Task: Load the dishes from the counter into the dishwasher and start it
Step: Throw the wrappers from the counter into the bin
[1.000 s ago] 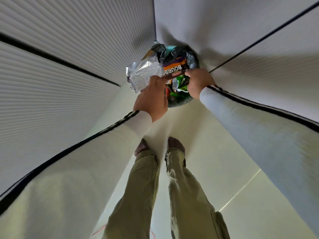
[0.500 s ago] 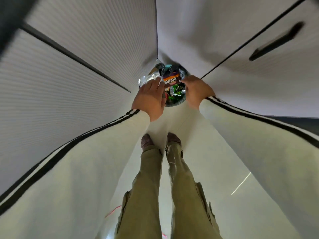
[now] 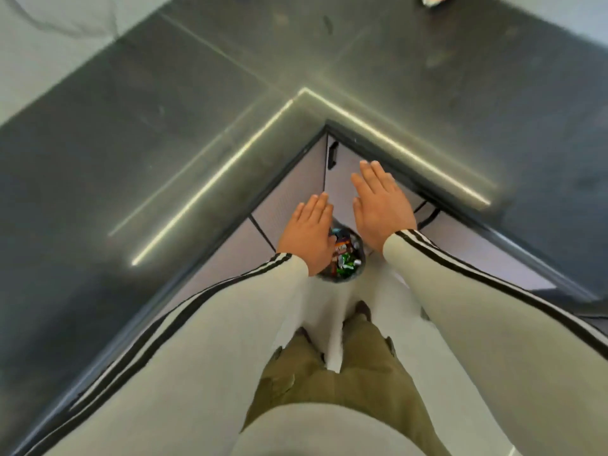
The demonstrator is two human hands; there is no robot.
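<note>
While the left hand [image 3: 309, 232] and right hand [image 3: 381, 205] hover flat and empty over the wrapper-filled bin [image 3: 345, 258], no dishes show, so look along the dark worktop [image 3: 164, 126], where they probably sit out of frame.

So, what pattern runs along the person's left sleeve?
The left sleeve is cream with black stripes, clearest in head view.

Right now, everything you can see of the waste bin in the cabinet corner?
The waste bin is small, round and open-topped; its inside wall looks dark and glossy, like a plastic liner. It stands on the pale floor in the inner corner where two light cabinet fronts meet, below the dark countertop. Crumpled wrappers fill it near the rim: orange-brown, green, silver. The left hand, fingers straight, covers its left side in view; whether it touches the bin is unclear.
</note>
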